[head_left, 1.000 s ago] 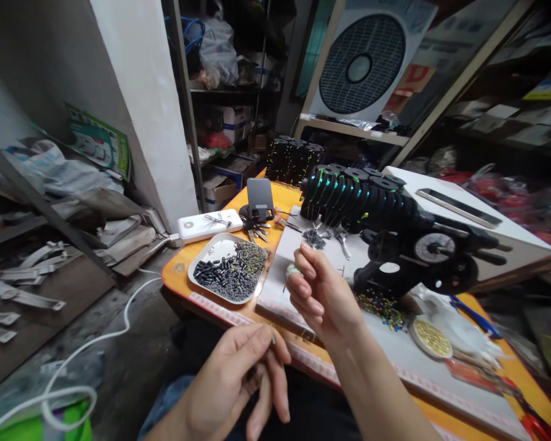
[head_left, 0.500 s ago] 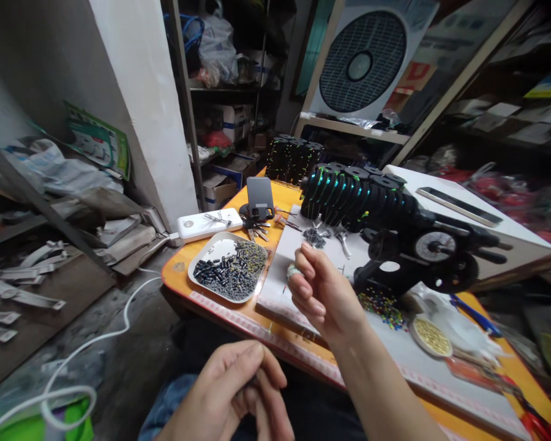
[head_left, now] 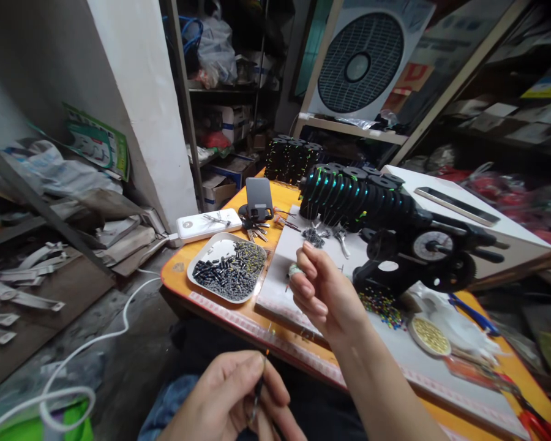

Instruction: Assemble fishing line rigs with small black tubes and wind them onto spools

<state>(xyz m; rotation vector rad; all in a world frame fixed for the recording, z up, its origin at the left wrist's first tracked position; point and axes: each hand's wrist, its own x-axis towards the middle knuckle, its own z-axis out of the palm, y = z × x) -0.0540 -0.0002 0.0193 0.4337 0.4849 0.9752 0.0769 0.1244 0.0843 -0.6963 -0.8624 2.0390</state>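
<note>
A: What do the fingers have?

B: The left hand (head_left: 227,389) pinches 1 slim dark piece (head_left: 259,386) between thumb and fingers, its orange tip poking out above. The tips meet around it; the remaining fingers curl loosely.

A: And the right hand (head_left: 324,294)?

B: It hangs raised and farther forward, fingers half curled, 1 of them wearing a pale wrap (head_left: 294,269). Whether it grips anything fine, they cannot tell.

A: Which step is in hand?

B: Probably positioning that single piece in the left fingertips, near the table's (head_left: 174,266) edge. The next move seems to call for a steady pinch that leaves the orange tip clear.

A: What lies farther out?

B: A white tray (head_left: 219,248) of small dark parts (head_left: 232,274), a pale board (head_left: 282,254) behind the right hand, coloured beads (head_left: 388,313), and a black reel assembly (head_left: 356,195).
</note>
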